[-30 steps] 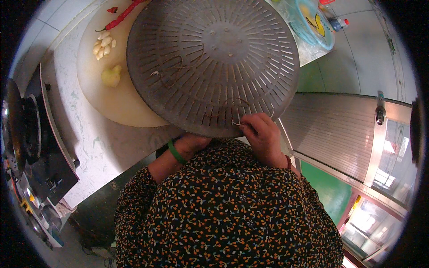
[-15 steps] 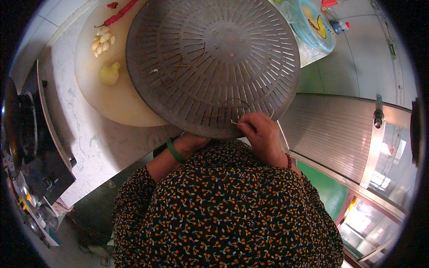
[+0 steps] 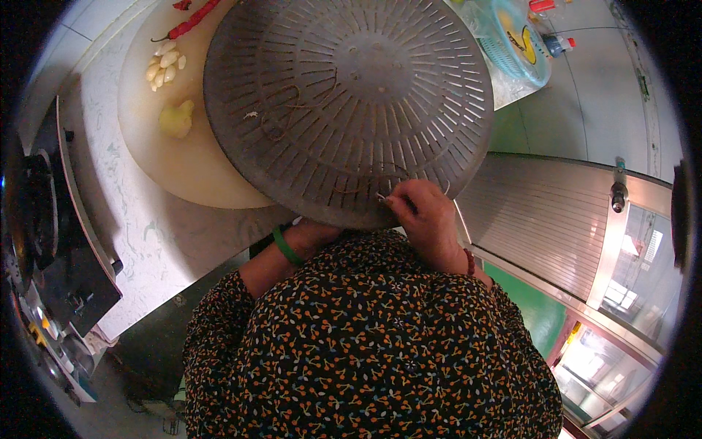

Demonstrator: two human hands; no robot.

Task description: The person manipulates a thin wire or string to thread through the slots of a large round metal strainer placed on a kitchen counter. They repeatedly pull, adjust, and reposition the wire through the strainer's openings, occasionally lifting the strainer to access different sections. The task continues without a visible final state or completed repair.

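A large round grey perforated metal tray (image 3: 349, 110) with thin wire loops lies over a pale round cutting board (image 3: 153, 154). The fingers of my right hand (image 3: 420, 216) pinch a short piece of wire (image 3: 381, 197) near the tray's near edge. My left hand (image 3: 314, 235) is at the tray's underside near the front, its fingers hidden. On the exposed board, left of the tray, are red chilies (image 3: 191, 25), several peeled garlic cloves (image 3: 161, 66) and a piece of ginger (image 3: 175, 118).
A black stove (image 3: 77, 271) sits along the left. The marble-patterned counter (image 3: 161, 249) bears the board. A blue plastic basket (image 3: 512, 44) and small bottles (image 3: 561, 45) are at the back right. A ribbed door panel (image 3: 537, 219) stands at the right.
My right hand has moved slightly up and left, still pinching at the wire. The view has shifted a little, and my left hand remains under the tray's edge.
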